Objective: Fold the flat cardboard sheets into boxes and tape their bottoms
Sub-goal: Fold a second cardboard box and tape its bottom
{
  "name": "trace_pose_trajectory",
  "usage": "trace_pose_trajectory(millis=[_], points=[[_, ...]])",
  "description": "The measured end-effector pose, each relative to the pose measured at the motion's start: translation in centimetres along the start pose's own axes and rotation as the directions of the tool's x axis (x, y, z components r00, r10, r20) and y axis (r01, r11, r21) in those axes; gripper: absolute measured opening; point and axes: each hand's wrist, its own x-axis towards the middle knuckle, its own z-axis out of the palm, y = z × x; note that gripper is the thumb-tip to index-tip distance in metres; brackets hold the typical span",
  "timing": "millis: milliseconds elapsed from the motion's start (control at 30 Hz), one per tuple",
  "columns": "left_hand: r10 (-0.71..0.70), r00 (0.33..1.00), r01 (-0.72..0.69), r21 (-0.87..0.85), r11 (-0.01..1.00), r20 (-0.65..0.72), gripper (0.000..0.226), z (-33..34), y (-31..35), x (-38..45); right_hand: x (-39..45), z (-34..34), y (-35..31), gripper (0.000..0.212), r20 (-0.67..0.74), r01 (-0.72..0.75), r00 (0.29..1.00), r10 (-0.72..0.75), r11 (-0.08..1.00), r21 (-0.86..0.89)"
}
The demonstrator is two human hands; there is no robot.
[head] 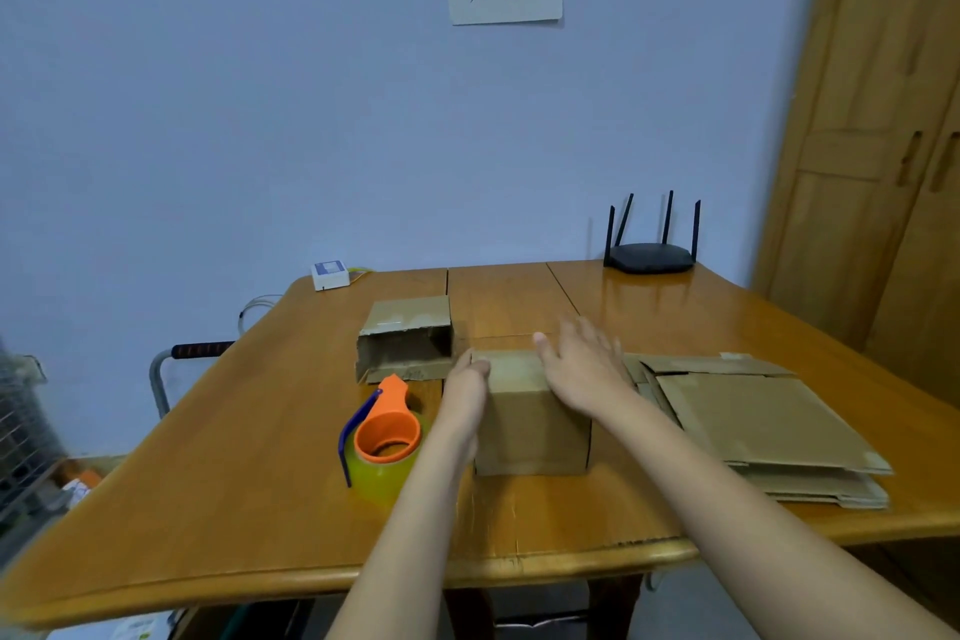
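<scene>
A small brown cardboard box [530, 426] stands on the wooden table [260, 457] in front of me. My left hand [467, 387] lies against its left side, fingers straight. My right hand [584, 364] rests flat on the box's top right, fingers spread. A stack of flat cardboard sheets [763, 421] lies to the right of the box. Left of the box sits a yellowish tape roll in an orange dispenser [387, 437] with a blue handle. Behind it, another folded box [405, 340] lies on its side with its open end facing me.
A black router [652, 255] with several antennas stands at the table's back right, a small white device [330, 274] at the back left. A wooden wardrobe [872, 146] rises on the right. A metal cart handle [176, 369] is left of the table.
</scene>
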Motion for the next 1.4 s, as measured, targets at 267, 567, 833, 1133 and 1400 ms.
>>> trace_pose_trajectory(millis=[267, 567, 833, 1133, 1400], points=[[-0.064, 0.998, 0.063, -0.147, 0.987, -0.002, 0.038, 0.0, -1.2, 0.0, 0.2, 0.9, 1.3, 0.058, 0.275, -0.336, 0.942, 0.194, 0.593, 0.732], [-0.033, 0.976, 0.055, -0.1, 0.993, 0.213, 0.09, -1.8, -1.0, -0.6, -1.1, 0.3, 2.0, 0.048, 0.371, -0.393, 0.919, 0.134, 0.374, 0.84], [0.141, 0.92, -0.242, 0.248, 0.938, 0.365, 0.093, -3.5, -2.7, -2.4, -3.0, 2.3, 4.6, 0.093, 0.366, -0.323, 0.93, -0.033, 0.402, 0.857], [0.203, 0.974, -0.219, 0.209, 0.953, 0.097, 0.072, -1.8, 0.0, -0.4, -2.4, 0.9, 4.3, 0.093, 0.194, -0.206, 0.977, 0.093, 0.672, 0.711], [0.288, 0.953, -0.279, 0.644, 0.713, 0.094, 0.061, -1.1, 2.6, 6.3, 4.5, 0.5, 2.9, 0.07, 0.136, -0.292, 0.938, 0.32, 0.513, 0.807]])
